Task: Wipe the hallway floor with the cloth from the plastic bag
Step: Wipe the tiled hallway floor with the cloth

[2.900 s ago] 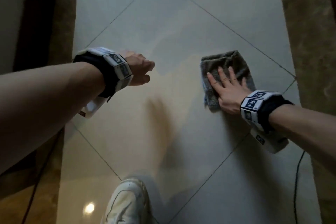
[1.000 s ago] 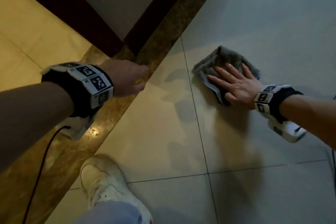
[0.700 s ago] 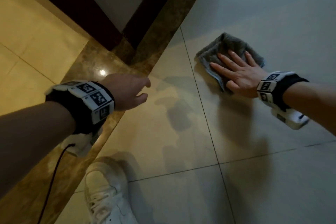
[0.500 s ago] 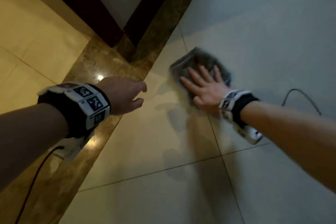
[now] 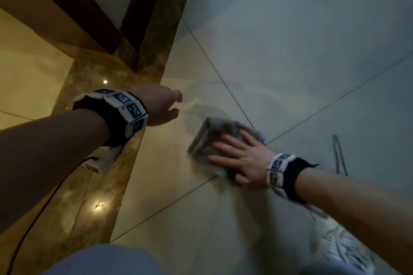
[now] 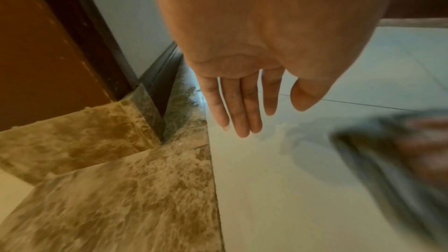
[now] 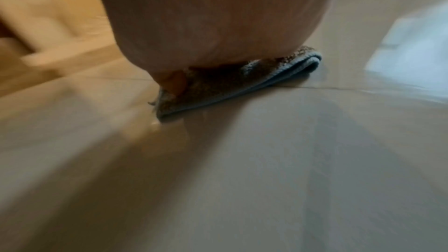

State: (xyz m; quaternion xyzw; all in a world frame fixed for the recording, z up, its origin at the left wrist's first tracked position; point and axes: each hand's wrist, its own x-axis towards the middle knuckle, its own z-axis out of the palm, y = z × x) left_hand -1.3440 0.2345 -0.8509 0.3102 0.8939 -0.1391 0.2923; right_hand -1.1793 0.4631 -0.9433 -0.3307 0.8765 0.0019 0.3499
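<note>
Marbled brown stone forms a border strip [image 5: 93,187] down the left of the head view, meeting a dark door frame [image 5: 73,6] at its far end. Over the border's inner edge hovers the left hand [image 5: 159,107], holding nothing; the left wrist view shows its fingers [image 6: 238,106] straight and relaxed, clear of the floor. Pale glossy floor tiles [image 5: 279,56] with thin dark grout lines fill the middle. On them, just right of the left hand, lies the grey cloth [image 5: 206,143], folded into a thick pad with a lighter stitched hem [image 7: 274,81] and a nubby, towel-like pile. The right hand [image 5: 243,161] presses flat on top of it, fingers spread and straight, pinching nothing. Blur around the cloth suggests it is sliding.

Soft and light, the cloth should glide easily on this slick tile but could bunch or unfold; flat palm pressure over its middle looks the safest hold. Farther right, a thin dark cable [image 5: 339,154] lies on the tile, and a white sneaker [image 5: 342,245] sits at the lower right.
</note>
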